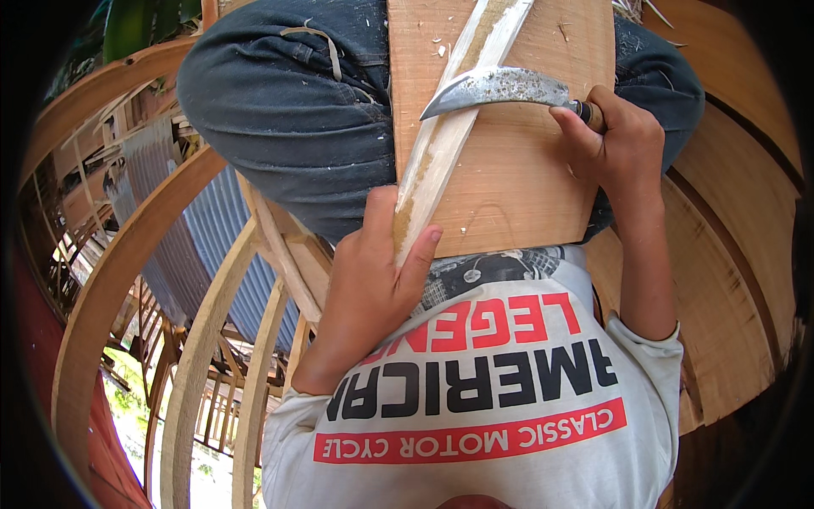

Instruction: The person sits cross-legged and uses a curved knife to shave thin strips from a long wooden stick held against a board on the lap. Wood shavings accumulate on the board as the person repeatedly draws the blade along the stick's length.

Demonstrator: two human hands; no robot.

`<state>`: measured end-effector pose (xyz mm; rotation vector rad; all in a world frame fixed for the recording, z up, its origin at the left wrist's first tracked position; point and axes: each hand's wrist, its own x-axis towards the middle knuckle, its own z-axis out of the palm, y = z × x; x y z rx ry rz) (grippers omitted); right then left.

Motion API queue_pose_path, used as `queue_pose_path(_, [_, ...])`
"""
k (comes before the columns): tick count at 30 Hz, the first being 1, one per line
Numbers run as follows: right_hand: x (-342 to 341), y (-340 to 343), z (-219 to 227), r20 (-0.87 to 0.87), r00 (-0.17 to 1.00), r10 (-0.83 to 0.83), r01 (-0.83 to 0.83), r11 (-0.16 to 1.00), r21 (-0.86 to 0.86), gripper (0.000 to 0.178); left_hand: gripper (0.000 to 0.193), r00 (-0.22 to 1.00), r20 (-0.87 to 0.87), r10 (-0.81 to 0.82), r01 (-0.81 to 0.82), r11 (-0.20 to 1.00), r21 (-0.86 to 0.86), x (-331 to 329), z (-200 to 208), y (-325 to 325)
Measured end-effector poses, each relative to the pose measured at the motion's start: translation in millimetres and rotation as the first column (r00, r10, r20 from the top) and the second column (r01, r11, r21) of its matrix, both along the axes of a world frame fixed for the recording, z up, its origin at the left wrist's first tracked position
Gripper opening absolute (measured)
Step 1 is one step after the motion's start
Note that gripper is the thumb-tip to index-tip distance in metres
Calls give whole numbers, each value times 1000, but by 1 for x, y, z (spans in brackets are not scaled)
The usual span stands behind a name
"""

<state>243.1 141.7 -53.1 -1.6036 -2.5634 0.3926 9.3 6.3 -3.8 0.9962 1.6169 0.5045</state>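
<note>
My left hand is closed round the near end of a long pale strip, perhaps wood or split cane, with a brown band along it. The strip slants up and to the right across a broad wooden board on my lap. Gripped in my right hand is a curved knife with a short wooden handle and a worn, spotted blade. Its blade lies across the strip at about mid-length, tip pointing left. Whether the edge bites into the strip I cannot tell.
My bent knees in dark jeans flank the board, with a pale shaving on the left one. Wooden railing slats curve along the left, and corrugated metal sheets show beyond them. Wide planks lie at the right.
</note>
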Motion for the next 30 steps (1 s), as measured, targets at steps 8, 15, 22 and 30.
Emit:
queue_pose_path(8, [14, 32, -9, 70, 990, -119, 118, 993, 18, 59, 30, 1000, -3, -21, 20, 999, -35, -1, -1, 0])
queue_pose_path(15, [16, 45, -12, 119, 986, -116, 105, 990, 95, 61, 30, 1000, -24, -14, 14, 1000, 8, 0, -1, -1])
queue_pose_path(22, [22, 55, -16, 128, 979, -158, 150, 986, 75, 61, 30, 1000, -21, -16, 16, 1000, 1, 2, 1, 0])
queue_pose_path(30, [34, 55, 0, -227, 954, -197, 51, 851, -523, 47, 27, 1000, 17, 9, -8, 997, -81, -4, 1, 0])
